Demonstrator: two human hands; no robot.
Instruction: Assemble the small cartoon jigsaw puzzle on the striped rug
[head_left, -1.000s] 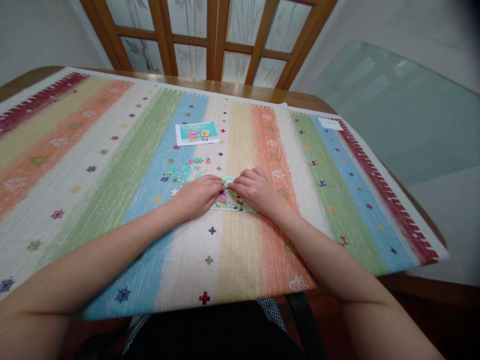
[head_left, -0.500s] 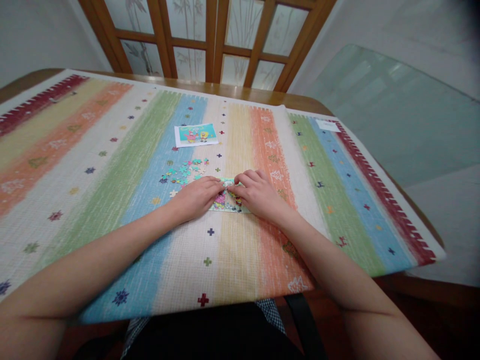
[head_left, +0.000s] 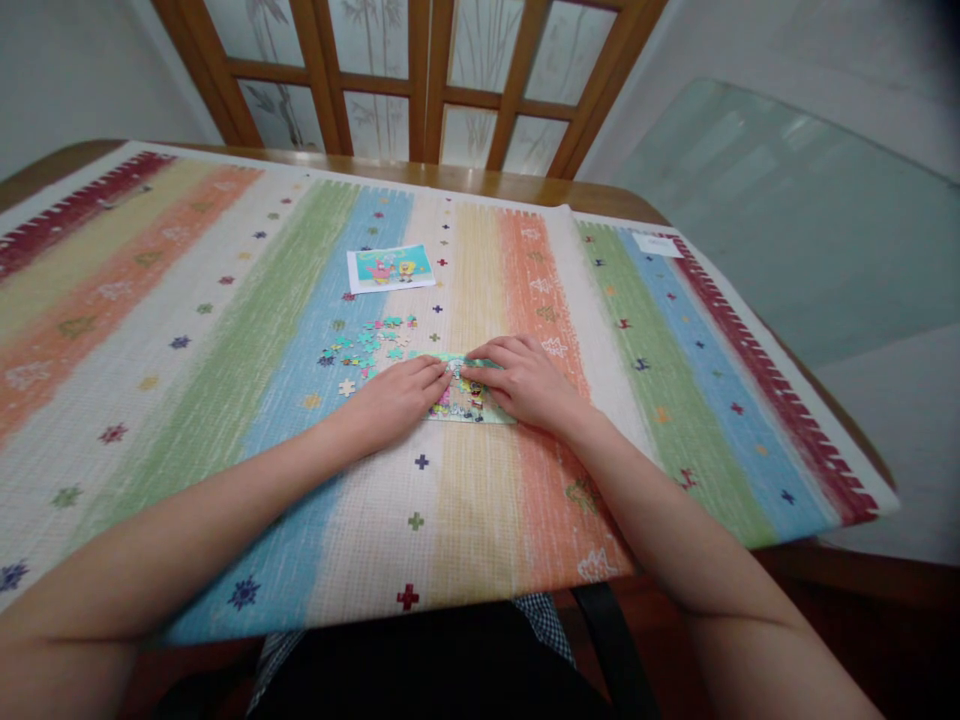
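A small, partly assembled jigsaw puzzle (head_left: 471, 405) lies on the striped mat (head_left: 225, 380) in front of me. My left hand (head_left: 391, 400) and my right hand (head_left: 529, 385) rest on it from either side. Their fingers are held together and the tips meet on a small puzzle piece (head_left: 455, 369) at the puzzle's upper edge. Both hands hide much of the assembled part. Several loose puzzle pieces (head_left: 367, 345) lie scattered just left of and beyond my left hand.
A printed reference picture (head_left: 390, 268) lies further back on the mat. A small white label (head_left: 658, 245) sits at the mat's far right corner. The wooden table (head_left: 525, 186) shows past the mat, with a wood-framed glass door (head_left: 420, 80) behind it.
Both hands stay on the puzzle with their fingertips together. My right hand's fingers have lowered a little flatter onto it.
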